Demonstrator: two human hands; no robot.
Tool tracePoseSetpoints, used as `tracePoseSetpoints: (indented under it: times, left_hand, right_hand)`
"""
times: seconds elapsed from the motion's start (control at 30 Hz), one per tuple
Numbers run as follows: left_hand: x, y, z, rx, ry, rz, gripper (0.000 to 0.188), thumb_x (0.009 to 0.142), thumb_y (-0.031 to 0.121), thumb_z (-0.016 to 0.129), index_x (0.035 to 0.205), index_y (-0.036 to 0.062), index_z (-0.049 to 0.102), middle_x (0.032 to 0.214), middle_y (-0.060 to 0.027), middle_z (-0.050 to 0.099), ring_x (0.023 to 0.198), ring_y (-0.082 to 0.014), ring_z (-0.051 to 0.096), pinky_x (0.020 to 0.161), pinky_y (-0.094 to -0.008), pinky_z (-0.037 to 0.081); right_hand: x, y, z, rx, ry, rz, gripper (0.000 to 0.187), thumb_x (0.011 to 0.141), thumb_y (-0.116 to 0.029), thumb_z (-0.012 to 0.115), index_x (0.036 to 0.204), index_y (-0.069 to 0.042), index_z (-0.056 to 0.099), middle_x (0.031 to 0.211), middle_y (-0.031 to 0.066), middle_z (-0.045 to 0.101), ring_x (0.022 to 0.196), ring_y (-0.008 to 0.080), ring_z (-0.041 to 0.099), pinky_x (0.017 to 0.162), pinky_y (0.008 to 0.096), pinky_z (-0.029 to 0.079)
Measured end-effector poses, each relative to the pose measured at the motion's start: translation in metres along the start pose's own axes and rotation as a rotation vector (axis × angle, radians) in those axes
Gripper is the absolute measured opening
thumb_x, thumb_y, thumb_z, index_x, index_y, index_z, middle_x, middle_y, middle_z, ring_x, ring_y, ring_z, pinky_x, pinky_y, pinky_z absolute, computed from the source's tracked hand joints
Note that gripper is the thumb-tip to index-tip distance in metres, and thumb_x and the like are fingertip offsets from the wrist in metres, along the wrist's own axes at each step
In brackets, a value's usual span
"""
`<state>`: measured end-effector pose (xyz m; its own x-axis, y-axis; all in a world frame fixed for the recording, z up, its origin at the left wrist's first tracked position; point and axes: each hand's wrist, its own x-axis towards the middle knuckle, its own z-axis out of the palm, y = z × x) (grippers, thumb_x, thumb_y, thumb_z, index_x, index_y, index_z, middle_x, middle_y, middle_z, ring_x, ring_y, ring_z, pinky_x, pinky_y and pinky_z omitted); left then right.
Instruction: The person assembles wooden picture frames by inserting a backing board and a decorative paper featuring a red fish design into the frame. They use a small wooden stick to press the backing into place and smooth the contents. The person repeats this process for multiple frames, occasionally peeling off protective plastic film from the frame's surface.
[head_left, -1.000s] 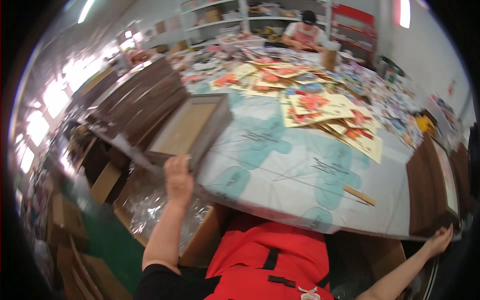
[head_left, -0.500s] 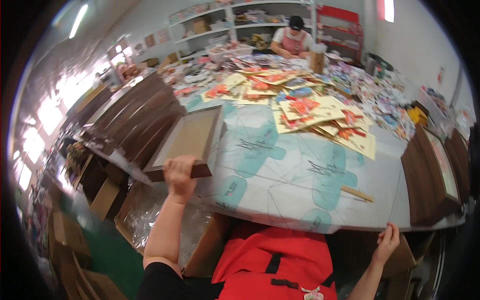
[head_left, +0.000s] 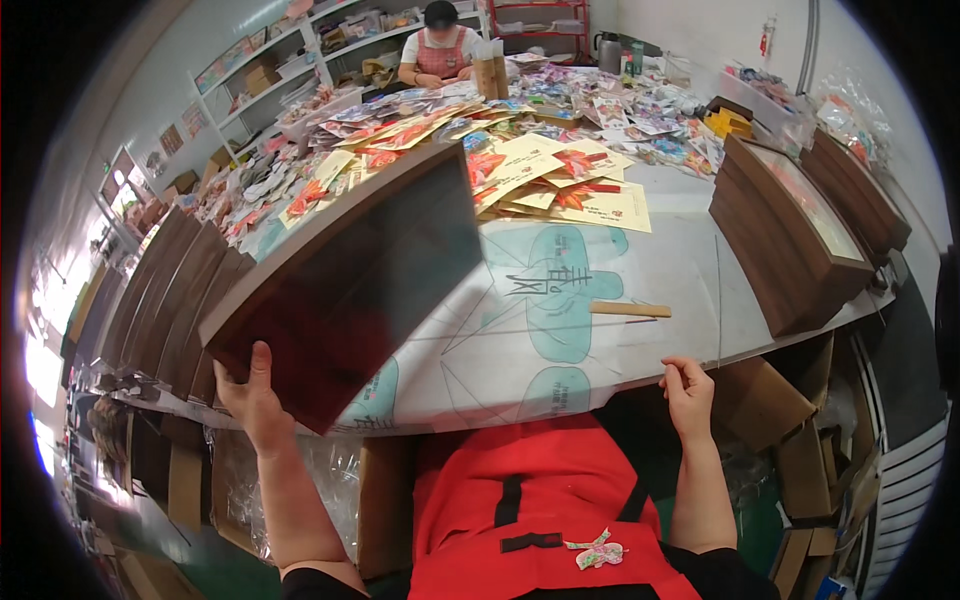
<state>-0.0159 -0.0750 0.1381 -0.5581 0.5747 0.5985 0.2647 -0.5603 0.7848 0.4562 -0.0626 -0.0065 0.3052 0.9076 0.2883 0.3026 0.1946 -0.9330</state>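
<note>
My left hand [head_left: 258,400] grips a brown picture frame [head_left: 350,290] by its near left corner, thumb on the dark glossy face. The frame is tilted up off the table, and its face reflects red. Near the table's front edge, my right hand [head_left: 688,395] is raised with its fingers curled and fingertips together; whether anything small is pinched there I cannot make out. Just beyond it a flat wooden stick [head_left: 630,310] lies on the printed table cover [head_left: 470,340]. Behind the frame is a pile of cream cards with orange flower designs [head_left: 540,170].
Stacked brown frames stand at the left [head_left: 165,310] and at the right [head_left: 790,240]. Small colourful packets [head_left: 640,115] spread over the far table. A co-worker [head_left: 440,50] sits at the back. Cardboard boxes [head_left: 385,500] stand below the table edge.
My left hand has lifted the frame off the table and tilted it up, its dark glossy face now showing. My right hand has come up and inward. The view has swung to the right.
</note>
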Motion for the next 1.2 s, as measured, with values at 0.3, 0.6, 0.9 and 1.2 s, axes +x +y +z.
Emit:
tracePoseSetpoints:
  times: [0.3,0.6,0.9,1.2]
  left_hand:
    - [-0.038,-0.051,0.014,-0.268,0.002,-0.651,0.042,0.088,0.019,0.066,0.122,-0.0019,0.051,0.111,-0.0111,0.06,0.1,-0.0223,0.059,0.086,-0.0346,0.05]
    - [-0.063,-0.112,0.002,-0.269,-0.067,-0.971,0.048,0.091,0.031,0.06,0.119,-0.0064,0.05,0.104,-0.0128,0.062,0.09,-0.0226,0.062,0.077,-0.0362,0.053]
    - [-0.06,-0.146,0.004,-0.082,-0.282,-0.882,0.045,0.095,0.029,0.053,0.121,-0.0071,0.049,0.106,-0.0124,0.06,0.092,-0.0187,0.059,0.079,-0.033,0.05]
    - [-0.06,-0.132,0.044,0.623,-0.511,-0.054,0.05,0.082,0.022,0.065,0.123,-0.0038,0.052,0.131,-0.0236,0.045,0.119,-0.0367,0.044,0.101,-0.0417,0.036]
  right_hand:
    - [0.018,0.027,-0.044,-0.844,0.268,-0.299,0.023,0.082,-0.009,0.062,0.102,0.002,0.059,0.104,0.0172,0.059,0.102,0.0333,0.053,0.085,0.04,0.044]
    - [0.051,0.069,-0.088,-0.162,0.124,0.416,0.04,0.088,-0.013,0.058,0.124,0.003,0.05,0.06,0.0051,0.054,0.05,0.016,0.051,0.048,0.0286,0.041]
    - [0.029,0.019,-0.027,0.712,-0.021,0.36,0.01,0.093,-0.011,0.055,0.1,-0.005,0.059,0.084,0.0041,0.064,0.076,0.0107,0.056,0.068,0.0221,0.043]
    - [0.04,-0.055,0.058,0.51,-0.258,0.08,0.022,0.095,-0.019,0.053,0.096,-0.001,0.067,0.093,0.0052,0.068,0.087,0.0092,0.057,0.076,0.0252,0.037]
